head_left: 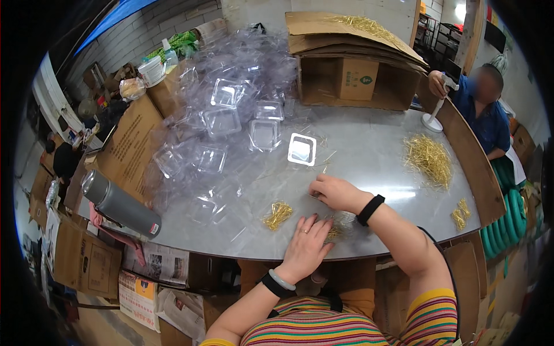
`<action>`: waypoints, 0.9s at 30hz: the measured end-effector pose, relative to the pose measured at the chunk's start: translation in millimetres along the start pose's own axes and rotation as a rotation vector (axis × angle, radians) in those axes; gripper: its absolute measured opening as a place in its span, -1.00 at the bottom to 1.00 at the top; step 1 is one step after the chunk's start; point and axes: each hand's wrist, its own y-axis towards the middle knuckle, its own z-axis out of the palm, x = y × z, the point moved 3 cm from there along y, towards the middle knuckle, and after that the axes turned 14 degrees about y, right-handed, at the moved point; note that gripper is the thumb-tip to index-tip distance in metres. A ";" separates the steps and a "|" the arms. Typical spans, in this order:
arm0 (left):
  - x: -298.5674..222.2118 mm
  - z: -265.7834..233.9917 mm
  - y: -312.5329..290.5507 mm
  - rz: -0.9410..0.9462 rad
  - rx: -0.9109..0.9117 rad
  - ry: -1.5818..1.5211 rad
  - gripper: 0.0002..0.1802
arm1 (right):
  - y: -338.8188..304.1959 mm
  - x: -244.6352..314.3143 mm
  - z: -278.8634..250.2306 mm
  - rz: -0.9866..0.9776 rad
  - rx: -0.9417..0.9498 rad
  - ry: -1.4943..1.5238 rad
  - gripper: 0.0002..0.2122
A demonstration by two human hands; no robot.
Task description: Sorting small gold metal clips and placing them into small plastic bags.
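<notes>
Left hand (306,245) spread flat on gold pins (333,232); right hand (334,193) pinches a pin on the grey desk (369,155), near clear square plastic boxes (264,134) and an open brown carton (352,81).

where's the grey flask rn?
Head view, person's left: the grey flask lies on its side at the table edge, beside clear plastic boxes.

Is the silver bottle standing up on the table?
No, the silver bottle lies on its side at the left edge of the grey table, near the cardboard.
</notes>
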 end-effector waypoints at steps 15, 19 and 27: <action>2.2 6.9 1.4 -0.030 0.083 0.070 -0.16 | -91.4 30.9 -21.0 0.091 0.200 -0.042 -0.50; 2.9 6.9 2.2 -0.017 0.110 0.066 -0.21 | -94.6 34.1 -10.1 0.054 0.181 0.074 -0.51; -1.9 5.6 -1.8 0.011 0.145 0.076 -0.30 | -160.2 47.6 19.9 0.219 -0.466 0.218 -0.46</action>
